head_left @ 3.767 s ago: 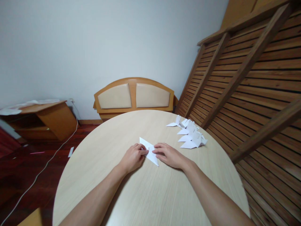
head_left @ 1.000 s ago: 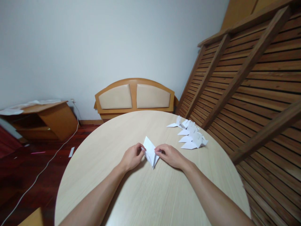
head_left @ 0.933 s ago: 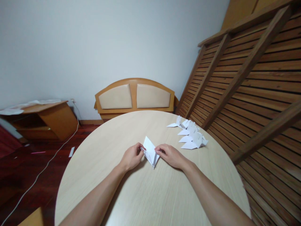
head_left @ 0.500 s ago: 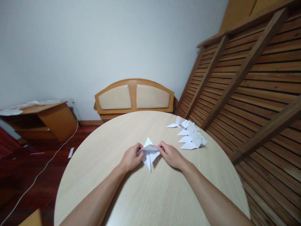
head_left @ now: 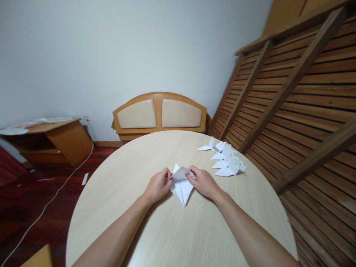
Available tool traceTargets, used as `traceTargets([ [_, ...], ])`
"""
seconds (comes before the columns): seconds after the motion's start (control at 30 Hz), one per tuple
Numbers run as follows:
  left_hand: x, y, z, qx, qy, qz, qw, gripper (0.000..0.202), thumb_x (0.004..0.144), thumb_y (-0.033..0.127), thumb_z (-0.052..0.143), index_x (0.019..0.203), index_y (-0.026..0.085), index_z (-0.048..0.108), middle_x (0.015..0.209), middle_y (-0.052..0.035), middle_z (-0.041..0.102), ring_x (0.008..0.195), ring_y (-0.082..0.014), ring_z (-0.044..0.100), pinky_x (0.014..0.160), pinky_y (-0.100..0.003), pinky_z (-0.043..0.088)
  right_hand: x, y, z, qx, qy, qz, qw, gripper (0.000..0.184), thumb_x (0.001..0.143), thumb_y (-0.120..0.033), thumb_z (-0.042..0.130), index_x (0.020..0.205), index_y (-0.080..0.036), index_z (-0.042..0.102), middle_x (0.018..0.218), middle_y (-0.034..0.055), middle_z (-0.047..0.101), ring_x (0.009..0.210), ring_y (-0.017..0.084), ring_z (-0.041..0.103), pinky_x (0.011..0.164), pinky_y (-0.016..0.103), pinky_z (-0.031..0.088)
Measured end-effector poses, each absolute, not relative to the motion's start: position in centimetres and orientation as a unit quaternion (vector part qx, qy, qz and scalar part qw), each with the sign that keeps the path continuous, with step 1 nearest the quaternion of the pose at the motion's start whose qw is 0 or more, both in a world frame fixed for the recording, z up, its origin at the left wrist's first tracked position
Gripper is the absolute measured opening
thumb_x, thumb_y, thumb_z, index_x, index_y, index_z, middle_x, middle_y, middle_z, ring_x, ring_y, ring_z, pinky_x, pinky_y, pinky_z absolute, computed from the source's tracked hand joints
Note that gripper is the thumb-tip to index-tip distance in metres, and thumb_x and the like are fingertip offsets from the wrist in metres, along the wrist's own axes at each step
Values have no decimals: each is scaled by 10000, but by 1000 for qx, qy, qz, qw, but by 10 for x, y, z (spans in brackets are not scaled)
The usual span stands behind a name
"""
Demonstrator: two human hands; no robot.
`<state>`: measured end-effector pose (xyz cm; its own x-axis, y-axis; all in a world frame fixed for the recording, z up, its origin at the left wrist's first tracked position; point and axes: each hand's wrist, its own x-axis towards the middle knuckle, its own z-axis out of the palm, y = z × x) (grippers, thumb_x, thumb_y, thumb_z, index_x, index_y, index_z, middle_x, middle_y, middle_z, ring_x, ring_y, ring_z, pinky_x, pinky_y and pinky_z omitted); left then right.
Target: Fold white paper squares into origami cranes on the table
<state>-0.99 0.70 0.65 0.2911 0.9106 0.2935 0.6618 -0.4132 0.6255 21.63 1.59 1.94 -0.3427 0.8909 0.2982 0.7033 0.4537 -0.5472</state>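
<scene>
A white sheet of folded paper (head_left: 181, 185) lies on the round pale wooden table (head_left: 172, 230), its point aimed toward me and a flap raised at its top. My left hand (head_left: 157, 186) pinches the paper's left corner with closed fingers. My right hand (head_left: 204, 182) pinches the right side of the raised flap. Both forearms reach in from the near edge of the table.
Several finished white folded paper figures (head_left: 226, 159) sit in a cluster at the table's far right. A wooden chair with padded back (head_left: 159, 113) stands behind the table. A slatted wooden frame (head_left: 292, 111) leans at the right. A low cabinet (head_left: 52, 141) and floor cable are at left.
The folded paper was turned from slanting to point toward me. A top flap has been lifted and opened between both hands, so the shape looks wider than a second ago.
</scene>
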Motion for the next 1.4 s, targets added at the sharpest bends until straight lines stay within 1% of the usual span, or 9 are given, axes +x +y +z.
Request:
traceTargets([
  [0.17, -10, 6, 7, 774, 501, 327, 207, 130, 844, 164, 487, 800, 236, 388, 863, 9, 673, 658, -140, 563, 614, -246, 369, 211, 15, 20, -511, -797, 141, 289, 143, 955, -340, 522, 927, -230, 610, 792, 19, 697, 739, 189, 650, 628, 251, 338],
  [0.33, -9, 5, 8, 772, 510, 320, 204, 92, 829, 161, 492, 828, 230, 431, 855, 15, 655, 651, -135, 559, 618, -246, 392, 207, 12, 20, -507, -800, 134, 290, 156, 959, -347, 525, 878, -230, 590, 779, 8, 680, 708, 174, 631, 613, 249, 317],
  [0.43, -8, 3, 9, 771, 506, 325, 210, 53, 874, 227, 490, 839, 224, 449, 814, 19, 631, 630, -130, 554, 612, -245, 397, 206, 11, 20, -511, -800, 133, 284, 197, 967, -373, 516, 846, -230, 576, 761, 7, 674, 700, 173, 626, 600, 248, 308],
  [0.57, -6, 0, 12, 779, 479, 341, 218, 193, 936, 388, 490, 853, 213, 490, 782, 14, 625, 594, -125, 542, 593, -242, 404, 205, 10, 18, -517, -799, 133, 277, 213, 970, -394, 511, 848, -234, 581, 756, 11, 679, 694, 175, 625, 590, 250, 302],
  [0.77, -8, -1, 13, 781, 471, 338, 234, 238, 958, 428, 477, 936, 202, 551, 822, -11, 663, 623, -138, 593, 608, -250, 434, 205, 11, 19, -519, -800, 131, 271, 262, 975, -415, 492, 820, -229, 590, 717, 14, 661, 651, 168, 596, 579, 256, 294],
  [0.93, -8, -1, 12, 780, 471, 336, 239, 223, 965, 416, 477, 985, 205, 547, 816, -19, 678, 648, -154, 622, 611, -259, 444, 205, 8, 23, -509, -796, 141, 295, 259, 963, -409, 507, 808, -225, 603, 729, 7, 660, 655, 161, 596, 603, 256, 338],
  [1.1, -7, -3, 13, 791, 450, 325, 259, 211, 968, 398, 472, 1009, 200, 535, 852, -30, 682, 652, -149, 618, 607, -253, 448, 203, 7, 26, -491, -779, 167, 353, 183, 940, -376, 539, 955, -232, 651, 836, 26, 702, 752, 184, 643, 684, 275, 436],
  [1.23, -6, -5, 14, 801, 430, 312, 277, 208, 964, 389, 483, 1029, 196, 520, 859, -27, 682, 644, -140, 616, 605, -243, 449, 203, 8, 25, -477, -768, 170, 391, 205, 911, -345, 585, 1070, -234, 651, 911, 36, 719, 818, 198, 667, 755, 299, 483],
  [1.4, -5, -6, 13, 815, 411, 300, 278, 216, 956, 381, 507, 1061, 193, 520, 860, -26, 680, 667, -145, 625, 622, -243, 454, 200, 7, 26, -435, -776, 167, 426, 174, 904, -279, 591, 1063, -243, 654, 955, 28, 722, 855, 190, 671, 792, 303, 493],
])
